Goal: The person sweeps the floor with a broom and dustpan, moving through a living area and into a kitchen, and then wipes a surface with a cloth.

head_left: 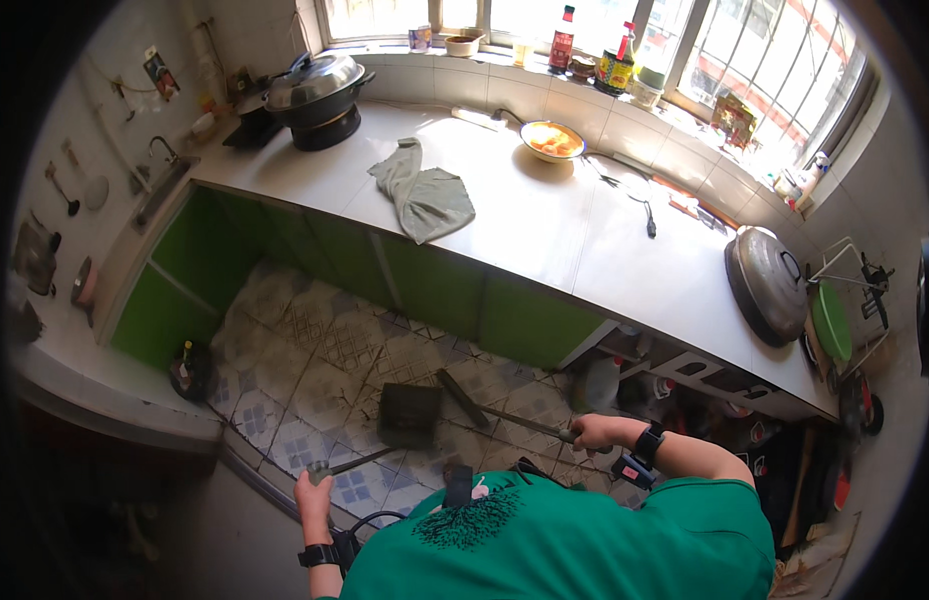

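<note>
My left hand (313,495) grips the end of a long handle that runs to a dark dustpan (409,415) at floor level. In my right hand (593,433) is the handle of a broom, whose dark, narrow head (463,398) lies just right of the dustpan's front edge. The two tools are close together over the patterned tile floor (284,420). Dark bits of debris dot the tiles left of the dustpan. What the dustpan holds is too dark to make out.
Green cabinets (427,277) and a white counter (524,225) border the floor. A grey cloth (431,199) hangs slightly over the counter edge. Bottles and jugs (601,381) fill an open shelf below right. A dark bag (191,371) stands in the left corner.
</note>
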Demonstrator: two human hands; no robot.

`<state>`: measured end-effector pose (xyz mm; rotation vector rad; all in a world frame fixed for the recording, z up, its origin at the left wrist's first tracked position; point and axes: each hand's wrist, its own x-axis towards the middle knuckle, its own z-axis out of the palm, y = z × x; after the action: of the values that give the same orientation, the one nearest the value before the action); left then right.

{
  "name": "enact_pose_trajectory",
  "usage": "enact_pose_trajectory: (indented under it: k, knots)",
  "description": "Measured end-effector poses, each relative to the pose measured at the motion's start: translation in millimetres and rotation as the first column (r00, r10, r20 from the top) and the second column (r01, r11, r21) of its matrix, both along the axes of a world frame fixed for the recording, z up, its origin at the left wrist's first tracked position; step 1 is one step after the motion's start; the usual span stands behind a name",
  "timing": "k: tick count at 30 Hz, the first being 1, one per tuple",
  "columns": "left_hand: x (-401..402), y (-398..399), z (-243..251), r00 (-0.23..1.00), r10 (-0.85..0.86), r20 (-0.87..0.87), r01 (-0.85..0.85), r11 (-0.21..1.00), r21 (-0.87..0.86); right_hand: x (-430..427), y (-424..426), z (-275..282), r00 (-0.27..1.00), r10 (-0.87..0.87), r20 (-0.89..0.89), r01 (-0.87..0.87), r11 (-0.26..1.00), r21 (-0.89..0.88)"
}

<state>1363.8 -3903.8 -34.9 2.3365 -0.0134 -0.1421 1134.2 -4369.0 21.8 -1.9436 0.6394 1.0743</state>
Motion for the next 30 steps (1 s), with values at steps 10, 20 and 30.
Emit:
enact_pose_trajectory:
  k: [10,20,30]
  knots:
    - [22,36,12,0.982,0.142,-0.125,-0.14,0.99,0.026,98,7,2,0.998,0.065,-0.023,-0.063,0.996,0.064]
    - [20,30,41,0.876,0.457,-0.151,-0.453,0.889,0.066,213,-27,6,0.977,0.212,0.009,-0.211,0.966,0.148]
    - [-8,16,68,0.694,0.711,-0.108,-0.708,0.702,0.072,345,-32,-4,0.915,0.395,0.086,-0.404,0.902,0.149]
